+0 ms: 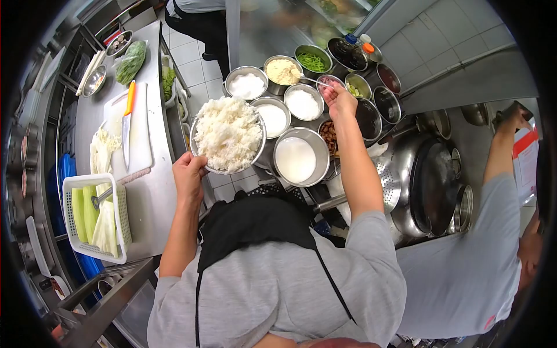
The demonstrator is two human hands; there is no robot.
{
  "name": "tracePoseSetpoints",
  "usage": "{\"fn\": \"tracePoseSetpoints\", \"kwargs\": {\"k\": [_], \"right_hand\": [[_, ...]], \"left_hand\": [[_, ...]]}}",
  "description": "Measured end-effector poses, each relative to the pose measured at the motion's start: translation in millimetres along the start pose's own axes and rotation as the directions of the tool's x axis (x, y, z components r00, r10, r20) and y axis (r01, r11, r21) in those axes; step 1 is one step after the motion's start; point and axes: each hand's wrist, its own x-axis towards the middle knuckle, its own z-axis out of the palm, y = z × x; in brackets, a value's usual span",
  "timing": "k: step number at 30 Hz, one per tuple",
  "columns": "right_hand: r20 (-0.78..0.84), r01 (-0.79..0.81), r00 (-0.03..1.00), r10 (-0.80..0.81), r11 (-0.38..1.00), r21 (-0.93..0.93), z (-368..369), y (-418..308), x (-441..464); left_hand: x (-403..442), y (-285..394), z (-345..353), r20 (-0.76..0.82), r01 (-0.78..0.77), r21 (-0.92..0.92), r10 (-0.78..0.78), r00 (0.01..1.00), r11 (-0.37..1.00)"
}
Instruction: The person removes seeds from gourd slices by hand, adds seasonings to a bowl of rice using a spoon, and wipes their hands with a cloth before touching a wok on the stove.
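My left hand [190,174] grips the rim of a metal bowl [262,152] heaped with white cooked rice [227,134]. Between the fingers of my right hand [339,100] is a thin metal spoon [312,80], its far end beside the pot of pale yellow chopped food [282,71]; what the spoon carries is too small to tell. Below that hand stand a bowl of pinkish-red food [328,82] and one of brown pieces [328,138], partly hidden by my forearm. Nearer me are containers of white powder or grains [303,104] and a pot of white liquid [295,159].
On the left, a steel counter [152,200] bears a cutting board [142,127] with an orange-handled knife [129,116] and a white basket [122,223] of green vegetables. A large wok [409,168] and a perforated ladle [387,182] lie right. A co-worker [464,272] stands close at my right.
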Motion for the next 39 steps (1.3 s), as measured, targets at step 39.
{"fn": "tracePoseSetpoints", "kwargs": {"k": [39], "right_hand": [[0.5, 0.715, 0.601, -0.624, 0.14, -0.685, 51, 16, -49]], "left_hand": [[26, 1, 4, -0.05, -0.077, 0.03, 0.078, 0.996, 0.997]]}}
